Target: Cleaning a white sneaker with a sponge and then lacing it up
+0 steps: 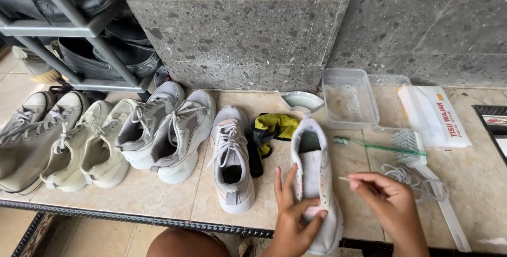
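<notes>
Fingers of my left hand [293,220] spread open and lie flat across the toe of a laceless white sneaker [316,183], thumb on one side, the rest on the other, steadying it without closing round it. My right hand [388,201] hovers just beside the shoe, its fingertips pinched shut on a thin pale stick [344,179] whose tip points at the upper.

The sneaker stands near the front edge of the tiled ledge [158,193], toe almost over the dark metal trim. Bare tile opens to the right of my right hand; a loose white shoelace [409,179] and a long-handled white brush [422,164] lie there. One green toothbrush [377,146] rests just behind, between shoe and brush.

Further back I count two clear plastic tubs [348,98] against the stone wall and one pack of tissues [435,114]. A yellow-and-black cloth [269,130] sits between my sneaker and its laced partner [231,162]. Leftward, two grey-white trainers [163,130], then four beige canvas shoes [68,141], packed close under a metal rack [79,30].
</notes>
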